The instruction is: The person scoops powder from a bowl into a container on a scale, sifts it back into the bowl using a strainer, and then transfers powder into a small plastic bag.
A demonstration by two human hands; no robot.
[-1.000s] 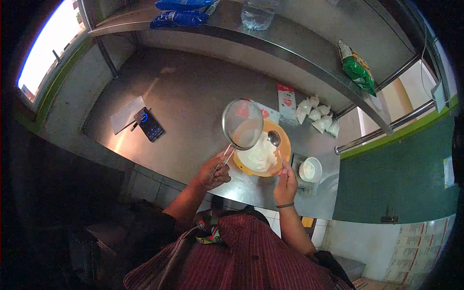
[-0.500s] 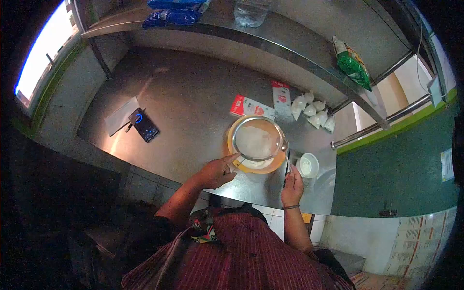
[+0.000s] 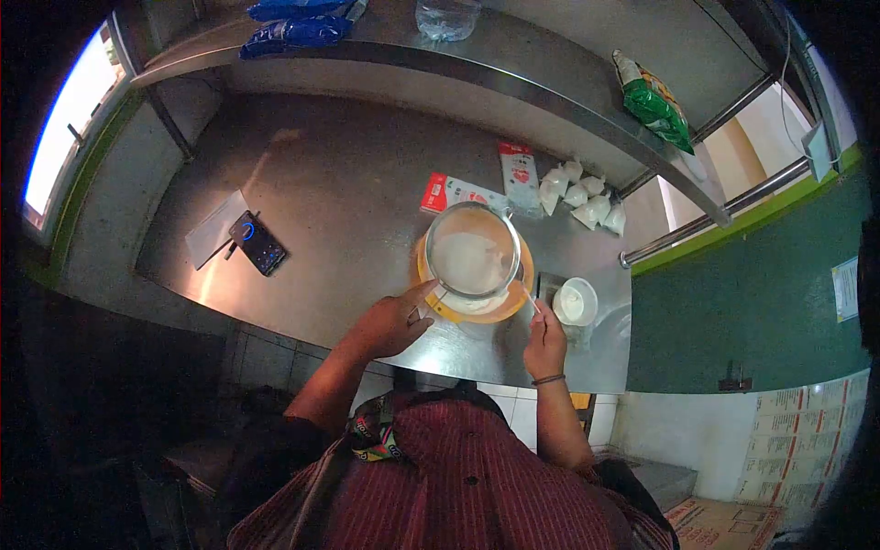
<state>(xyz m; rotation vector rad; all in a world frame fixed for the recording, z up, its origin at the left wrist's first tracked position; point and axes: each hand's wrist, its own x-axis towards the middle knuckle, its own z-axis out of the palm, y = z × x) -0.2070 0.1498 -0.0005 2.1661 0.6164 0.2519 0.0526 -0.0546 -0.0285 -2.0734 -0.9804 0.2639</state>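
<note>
A round metal sieve (image 3: 473, 249) with white powder in it is over an orange bowl (image 3: 524, 298), which also holds white powder. My right hand (image 3: 546, 344) is closed round the sieve's handle at the bowl's lower right. At the lower left rim of the sieve is my left hand (image 3: 401, 323), its index finger stretched to the rim and its fingers apart. A small white tub (image 3: 576, 302) with white contents stands right of the bowl, on a dark flat item that is partly hidden.
Behind the bowl lie two red and white packets (image 3: 520, 179) and several small bags of white powder (image 3: 591, 212). A phone (image 3: 259, 244) rests on the left of the metal table (image 3: 339, 183). A shelf (image 3: 532, 82) with packages crosses above.
The sieve has shifted left over the bowl, uncovering more of the bowl's right side. My right hand has moved with it. The whole view has also shifted slightly.
</note>
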